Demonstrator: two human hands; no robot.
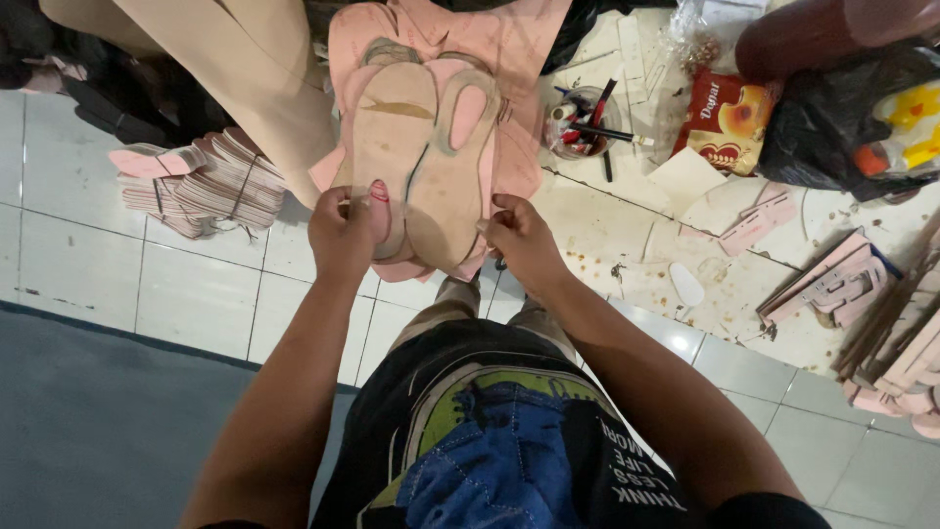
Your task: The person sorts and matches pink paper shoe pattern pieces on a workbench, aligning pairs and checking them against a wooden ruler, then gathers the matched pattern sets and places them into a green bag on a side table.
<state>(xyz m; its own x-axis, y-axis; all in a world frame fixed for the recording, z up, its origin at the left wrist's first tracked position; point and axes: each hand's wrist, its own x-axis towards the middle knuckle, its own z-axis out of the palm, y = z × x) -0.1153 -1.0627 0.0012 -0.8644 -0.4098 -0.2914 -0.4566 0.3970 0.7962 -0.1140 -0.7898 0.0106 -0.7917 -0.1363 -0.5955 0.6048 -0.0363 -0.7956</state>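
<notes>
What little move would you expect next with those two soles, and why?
Probably press the two soles flat at the heel end. The left hand and right hand both pinch that near edge, the soles lie side by side on the pink sheet, and the toe ends already look flat.

Stacked insoles [201, 181] lie left of the soles [421, 157], cup [578, 122] right.

snack packet [723, 122] | red-orange, rectangular | floor, upper right, beside black bag [832, 118]

White tiled floor [196, 294], insole stack [211, 186], brush cup [578, 122], snack packet [727, 120]
</notes>
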